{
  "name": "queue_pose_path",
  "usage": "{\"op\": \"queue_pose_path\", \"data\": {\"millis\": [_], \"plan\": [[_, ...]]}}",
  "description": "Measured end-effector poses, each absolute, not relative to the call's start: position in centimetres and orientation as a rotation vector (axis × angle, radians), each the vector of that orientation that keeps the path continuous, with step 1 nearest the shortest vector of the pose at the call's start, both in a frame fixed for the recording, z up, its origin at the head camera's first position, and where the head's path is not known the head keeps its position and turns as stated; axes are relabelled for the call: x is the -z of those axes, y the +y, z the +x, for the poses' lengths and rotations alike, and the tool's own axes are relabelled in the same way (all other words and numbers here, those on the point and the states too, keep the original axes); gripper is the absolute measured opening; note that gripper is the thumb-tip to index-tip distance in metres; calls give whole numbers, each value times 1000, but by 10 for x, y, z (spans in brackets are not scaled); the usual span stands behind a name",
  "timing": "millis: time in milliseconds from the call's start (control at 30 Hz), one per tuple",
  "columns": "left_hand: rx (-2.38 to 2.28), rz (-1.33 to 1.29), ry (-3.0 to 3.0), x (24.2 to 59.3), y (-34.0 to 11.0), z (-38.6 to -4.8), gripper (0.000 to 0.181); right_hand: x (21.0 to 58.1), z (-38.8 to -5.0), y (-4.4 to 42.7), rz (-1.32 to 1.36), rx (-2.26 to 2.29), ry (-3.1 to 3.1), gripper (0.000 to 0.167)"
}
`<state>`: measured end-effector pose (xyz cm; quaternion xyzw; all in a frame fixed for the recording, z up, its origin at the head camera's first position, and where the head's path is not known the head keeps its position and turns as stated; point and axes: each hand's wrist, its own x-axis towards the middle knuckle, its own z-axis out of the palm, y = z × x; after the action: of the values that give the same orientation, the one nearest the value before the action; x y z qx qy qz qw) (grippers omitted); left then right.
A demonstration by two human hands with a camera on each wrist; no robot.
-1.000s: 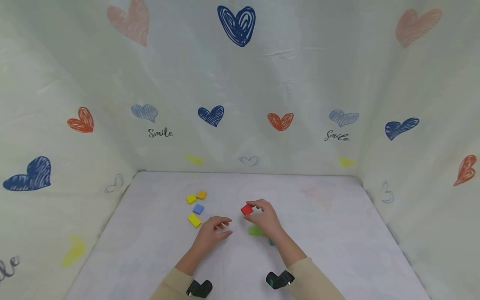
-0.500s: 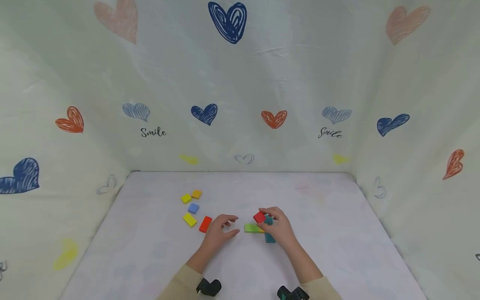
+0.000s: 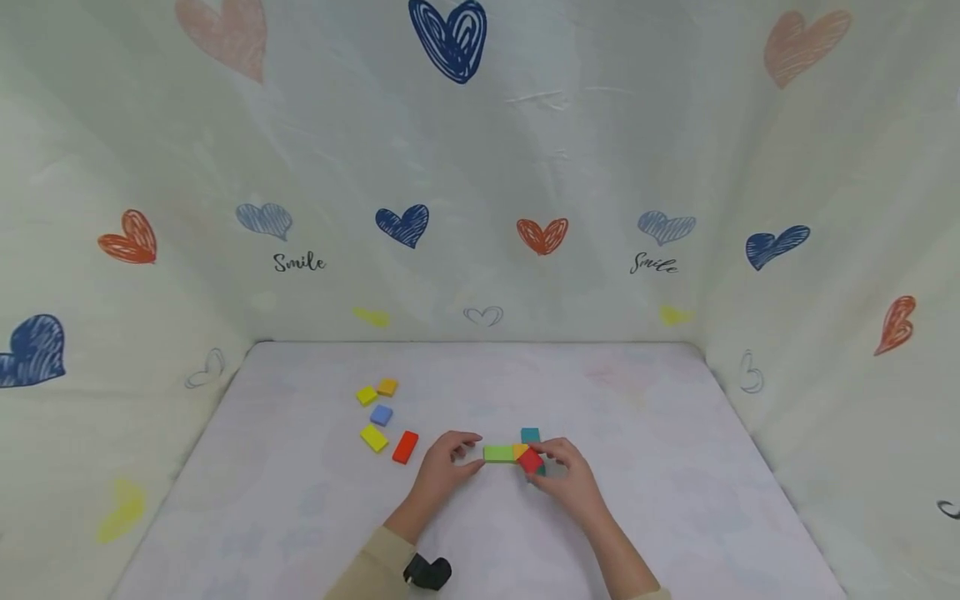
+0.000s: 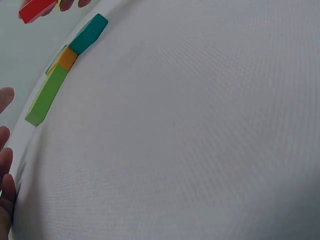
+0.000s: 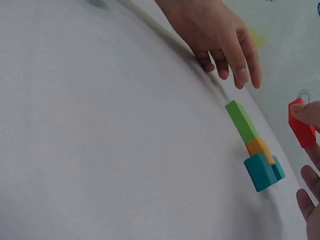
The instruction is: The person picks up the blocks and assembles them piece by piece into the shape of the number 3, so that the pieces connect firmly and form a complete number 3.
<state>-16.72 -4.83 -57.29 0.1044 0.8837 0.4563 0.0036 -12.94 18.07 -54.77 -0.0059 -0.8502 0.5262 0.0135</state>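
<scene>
My right hand [image 3: 577, 483] pinches a red block [image 3: 531, 460] between thumb and fingers. In the right wrist view, the red block [image 5: 300, 122] is held up off the table, over a small arrangement of blocks. That arrangement has a long green block [image 3: 498, 454] on the left, an orange block [image 5: 260, 149] at its right end, and teal blocks [image 3: 530, 435] on the far and near sides of the orange one. My left hand [image 3: 442, 462] is by the green block's left end, fingers loosely bent and holding nothing; the right wrist view has this left hand [image 5: 215, 35] apart from the green block.
Left of my hands lie loose blocks: a red-orange one [image 3: 405, 447], a yellow one [image 3: 374, 438], a blue one [image 3: 381, 415], a second yellow one [image 3: 367, 396] and an orange one [image 3: 387, 387]. Heart-printed cloth walls [image 3: 480, 167] surround the white table [image 3: 637, 517].
My right hand has carried the red block rightward and toward me, over the teal and orange blocks. The left hand has shifted right, uncovering the red-orange block. The head view has turned slightly right.
</scene>
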Motion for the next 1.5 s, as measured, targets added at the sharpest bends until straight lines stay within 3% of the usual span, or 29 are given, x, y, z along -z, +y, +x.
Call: {"op": "queue_pose_path", "data": {"millis": [600, 1500], "plan": [[-1113, 309, 3030, 586, -41, -166, 33, 581, -110, 186, -123, -1605, -2661, 43], [-1067, 265, 3073, 589, -36, -167, 30, 585, -107, 184, 97, -1312, -2862, 40]]}}
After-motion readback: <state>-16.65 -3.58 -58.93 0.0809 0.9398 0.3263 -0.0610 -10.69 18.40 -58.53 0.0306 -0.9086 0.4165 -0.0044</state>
